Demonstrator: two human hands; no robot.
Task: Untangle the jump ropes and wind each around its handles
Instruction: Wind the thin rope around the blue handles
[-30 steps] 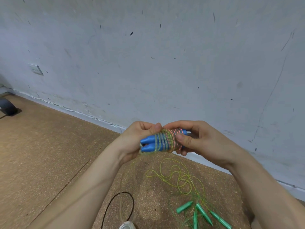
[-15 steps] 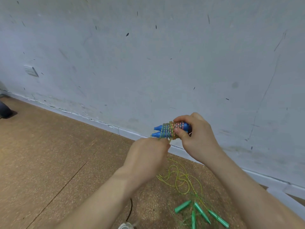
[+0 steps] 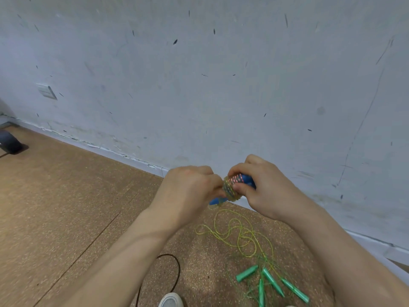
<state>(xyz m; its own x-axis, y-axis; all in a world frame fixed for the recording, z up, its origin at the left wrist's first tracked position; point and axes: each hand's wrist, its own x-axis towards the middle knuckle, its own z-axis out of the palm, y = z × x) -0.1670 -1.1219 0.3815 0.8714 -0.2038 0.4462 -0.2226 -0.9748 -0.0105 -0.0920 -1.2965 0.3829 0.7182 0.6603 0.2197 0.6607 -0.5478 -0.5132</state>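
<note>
Rope-wound blue handles (image 3: 246, 179) are gripped by the fingers (image 3: 240, 187) of the right hand (image 3: 267, 191). The left hand (image 3: 188, 191), lower a moment earlier, is curled round their tips again, and the winding is judged nearly finished.

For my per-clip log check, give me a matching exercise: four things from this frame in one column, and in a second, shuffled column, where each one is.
Things:
1. blue handles
2. green handles
3. black cable
4. white switch plate

Places:
A. on the wall, far left
B. on the floor, lower right, among loose rope
C. gripped by the left hand and right hand, with wound rope round them
D. curving over the floor below the left forearm

Pairs: 1-C, 2-B, 3-D, 4-A.
</note>
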